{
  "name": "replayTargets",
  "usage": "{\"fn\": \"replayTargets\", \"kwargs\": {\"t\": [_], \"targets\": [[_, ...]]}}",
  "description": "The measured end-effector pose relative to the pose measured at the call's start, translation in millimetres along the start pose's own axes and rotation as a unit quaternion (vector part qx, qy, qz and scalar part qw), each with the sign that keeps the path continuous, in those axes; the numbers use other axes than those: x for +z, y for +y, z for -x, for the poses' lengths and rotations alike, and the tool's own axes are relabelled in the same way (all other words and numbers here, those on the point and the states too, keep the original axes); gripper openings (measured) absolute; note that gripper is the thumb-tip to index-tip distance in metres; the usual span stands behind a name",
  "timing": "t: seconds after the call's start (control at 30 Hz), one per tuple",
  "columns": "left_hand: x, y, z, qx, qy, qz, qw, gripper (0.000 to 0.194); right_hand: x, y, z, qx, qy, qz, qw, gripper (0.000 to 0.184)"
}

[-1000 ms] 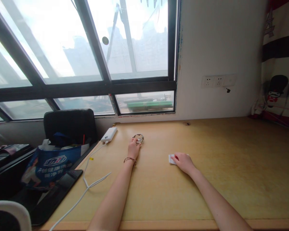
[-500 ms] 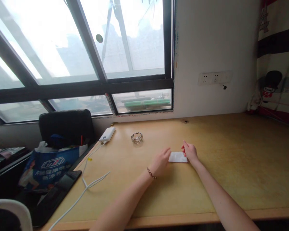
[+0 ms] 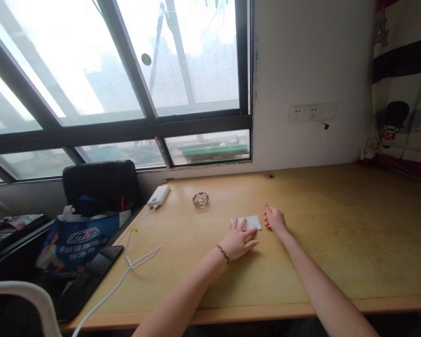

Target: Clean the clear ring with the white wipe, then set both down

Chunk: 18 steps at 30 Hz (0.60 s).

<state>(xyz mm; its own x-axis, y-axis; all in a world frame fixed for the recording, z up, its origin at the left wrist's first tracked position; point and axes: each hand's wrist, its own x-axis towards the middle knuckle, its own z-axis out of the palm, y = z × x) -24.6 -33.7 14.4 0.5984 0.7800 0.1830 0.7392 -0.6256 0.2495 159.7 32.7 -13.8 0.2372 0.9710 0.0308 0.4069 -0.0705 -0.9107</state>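
A small folded white sheet, which looks like tissue or paper [image 3: 253, 222], lies flat on the wooden table [image 3: 337, 243]. My left hand [image 3: 237, 239] rests palm down on its left and near part, fingers spread, covering some of it. A dark braided bracelet [image 3: 223, 253] is around that wrist. Just right of the sheet, a little apart from it, is my right hand [image 3: 275, 220]. Its fingers are curled in and its thumb sticks up; I see nothing in it. Beyond the left hand stands a silver openwork ring-shaped piece [image 3: 200, 200], like a small crown.
A white power bank [image 3: 158, 196] sits at the table's left edge, its white cable [image 3: 129, 267] trailing to the front. Left of the table are a black chair [image 3: 101, 182], a blue bag [image 3: 80, 238] and a dark flat panel [image 3: 91, 281]. Wall sockets [image 3: 306, 113] are behind.
The white sheet has shifted left, away from my right hand. My left hand has spread its fingers and come down over it. My right hand has hardly moved.
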Motion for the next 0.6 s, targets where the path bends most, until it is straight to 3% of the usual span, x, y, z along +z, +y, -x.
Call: {"fn": "replayTargets", "kwargs": {"t": [0.13, 0.33, 0.6], "targets": [[-9.7, -12.7, 17.2, -0.036, -0.017, -0.023, 0.999, 0.048, -2.9, -0.2, -0.1, -0.006, 0.004, 0.01, 1.0, 0.053], [-40.8, -57.4, 63.5, -0.13, -0.127, -0.074, 0.981, 0.05, -3.3, -1.5, 2.5, -0.026, -0.001, 0.045, 0.999, 0.052], [-67.7, -112.1, 112.3, -0.162, -0.149, -0.107, 0.97, 0.047, -7.3, -3.9, 6.8, -0.066, -0.015, 0.123, 0.99, 0.048]]}}
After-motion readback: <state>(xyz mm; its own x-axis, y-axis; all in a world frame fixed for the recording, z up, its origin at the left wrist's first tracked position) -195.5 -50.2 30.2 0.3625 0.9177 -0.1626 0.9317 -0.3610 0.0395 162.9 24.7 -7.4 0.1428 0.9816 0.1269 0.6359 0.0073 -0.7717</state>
